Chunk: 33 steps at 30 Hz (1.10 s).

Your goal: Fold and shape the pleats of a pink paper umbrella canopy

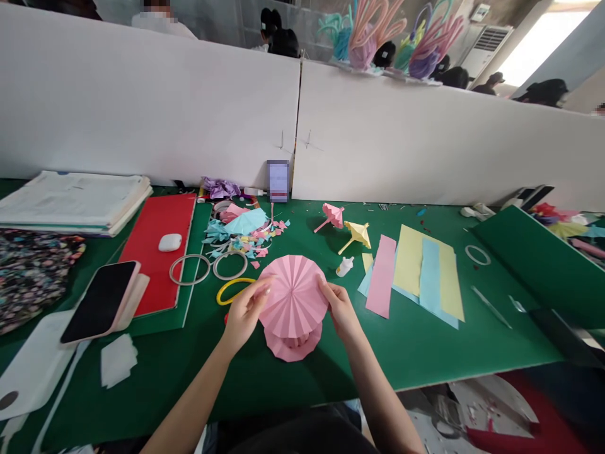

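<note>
Between my two hands is a pink pleated paper disc, its folds fanning out from the centre. My left hand pinches its left edge, and my right hand pinches the right edge. Below it on the table lies a second pink paper round, partly covered by the disc. Yellow-handled scissors rest beside my left hand. Beyond my right hand stands a small white bottle. Farther back are a pink paper umbrella and a yellow paper umbrella.
Paper scraps and two rings lie back left, near a red folder and a phone. Pink, yellow and blue paper sheets lie right. A white partition borders the green table.
</note>
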{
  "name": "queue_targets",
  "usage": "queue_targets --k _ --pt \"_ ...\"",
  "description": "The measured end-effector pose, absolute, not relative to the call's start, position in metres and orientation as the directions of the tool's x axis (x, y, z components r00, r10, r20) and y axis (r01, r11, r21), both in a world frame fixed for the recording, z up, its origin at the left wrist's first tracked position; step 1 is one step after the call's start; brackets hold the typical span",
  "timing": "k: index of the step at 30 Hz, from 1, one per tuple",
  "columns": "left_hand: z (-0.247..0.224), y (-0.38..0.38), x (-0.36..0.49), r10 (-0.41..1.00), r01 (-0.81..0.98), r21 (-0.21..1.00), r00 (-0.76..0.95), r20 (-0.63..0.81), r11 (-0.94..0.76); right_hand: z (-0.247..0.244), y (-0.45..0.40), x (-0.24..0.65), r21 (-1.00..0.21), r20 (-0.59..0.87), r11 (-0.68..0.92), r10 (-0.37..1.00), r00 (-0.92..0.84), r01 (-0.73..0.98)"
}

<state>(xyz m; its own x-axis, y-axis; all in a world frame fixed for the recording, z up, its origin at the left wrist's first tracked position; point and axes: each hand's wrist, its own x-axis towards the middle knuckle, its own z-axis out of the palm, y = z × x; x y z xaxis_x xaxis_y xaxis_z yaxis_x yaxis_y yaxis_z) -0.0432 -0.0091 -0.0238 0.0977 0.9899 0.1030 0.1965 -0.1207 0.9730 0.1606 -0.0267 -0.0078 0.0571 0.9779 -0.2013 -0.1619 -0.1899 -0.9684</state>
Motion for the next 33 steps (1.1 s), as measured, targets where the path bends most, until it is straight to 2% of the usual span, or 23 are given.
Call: queue_targets --k 4,7,11,16,21,27,30,33 --pt "-0.026 -0.016 -0.043 0.984 0.189 0.980 0.175 0.033 -0.067 -0.015 -0.031 0.163 -0.971 -0.204 -0.194 0.977 0.056 -0.140" --pt "-0.029 -0.021 -0.047 0.985 0.208 0.978 0.171 -0.006 -0.030 -0.020 -0.033 0.164 -0.976 -0.203 -0.199 0.978 0.042 -0.092" --pt "-0.032 -0.024 -0.060 0.999 0.208 0.978 0.043 -0.027 0.018 -0.028 -0.036 0.169 -0.985 -0.169 -0.171 0.983 0.070 0.027" --pt "-0.027 -0.027 -0.085 0.988 0.251 0.966 -0.155 -0.021 0.060 -0.042 -0.045 0.176 -0.950 -0.105 -0.147 0.981 0.162 0.275" --pt "-0.027 -0.037 -0.105 0.973 0.224 0.967 -0.219 -0.069 0.119 -0.065 -0.053 0.165 -0.879 -0.124 -0.195 0.975 0.187 0.435" --pt "-0.029 -0.040 -0.113 0.980 0.081 0.994 -0.195 -0.049 0.066 -0.068 -0.050 0.170 -0.909 -0.220 -0.245 0.969 0.111 0.336" --pt "-0.024 -0.035 -0.103 0.987 -0.029 0.999 -0.155 -0.045 0.041 -0.047 -0.057 0.203 -0.953 -0.237 -0.234 0.972 0.007 0.193" --pt "-0.023 -0.030 -0.082 0.993 -0.141 0.990 -0.113 -0.030 0.014 -0.025 -0.074 0.246 -0.977 -0.209 -0.210 0.977 0.050 0.020"
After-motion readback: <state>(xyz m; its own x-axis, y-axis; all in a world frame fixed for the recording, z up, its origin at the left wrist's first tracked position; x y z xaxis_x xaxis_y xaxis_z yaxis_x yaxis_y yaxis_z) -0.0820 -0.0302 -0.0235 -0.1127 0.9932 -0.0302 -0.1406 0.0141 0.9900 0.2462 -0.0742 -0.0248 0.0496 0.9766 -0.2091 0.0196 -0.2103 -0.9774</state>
